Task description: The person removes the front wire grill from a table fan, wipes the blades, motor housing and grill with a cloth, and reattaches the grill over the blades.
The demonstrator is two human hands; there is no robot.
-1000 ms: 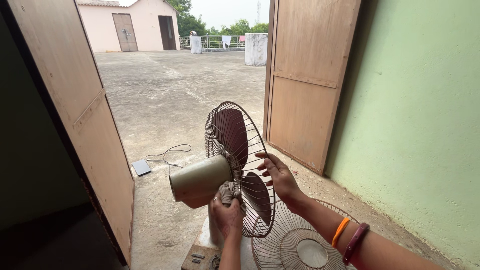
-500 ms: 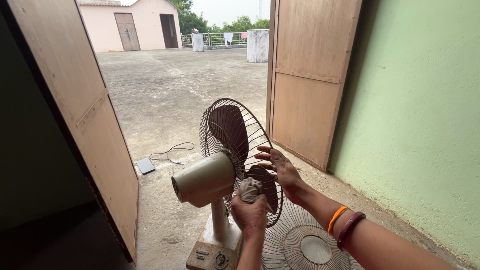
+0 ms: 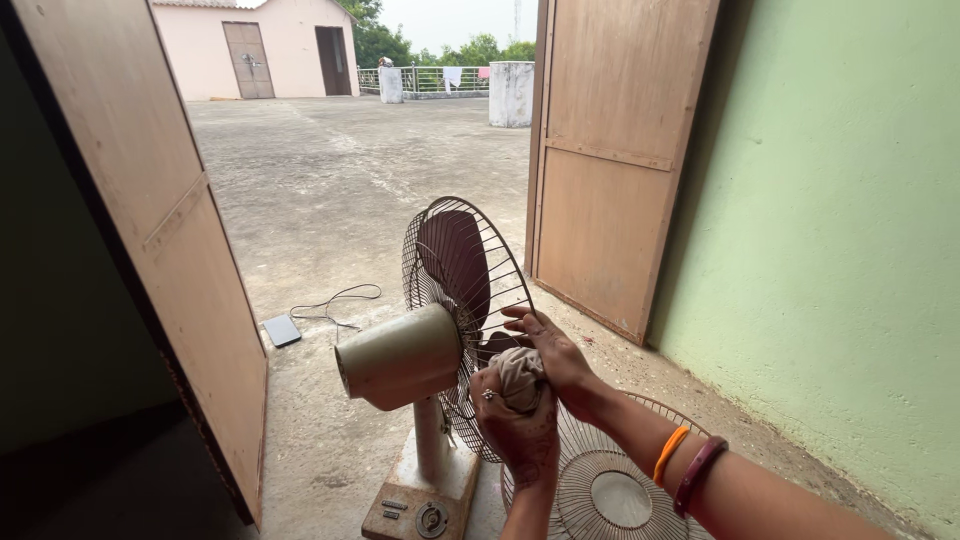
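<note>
Door leaf, left: brown wooden panel (image 3: 150, 230), standing open.
Floor: grey concrete (image 3: 330, 200); a small dark flat device (image 3: 281, 330) with a thin cable (image 3: 335, 303) lies on it, left of the fan.
Fan: table fan (image 3: 400, 355) on a beige base (image 3: 425, 490), rear wire guard (image 3: 455, 290) around dark blades.
Left hand (image 3: 518, 425): clenched on a beige cloth (image 3: 520, 375), pressed against the guard.
Right hand (image 3: 553, 350): fingers curled over the same cloth, touching the guard.
Loose grille (image 3: 620, 480): near, below the right forearm.
Wall, right: green (image 3: 830, 250).
</note>
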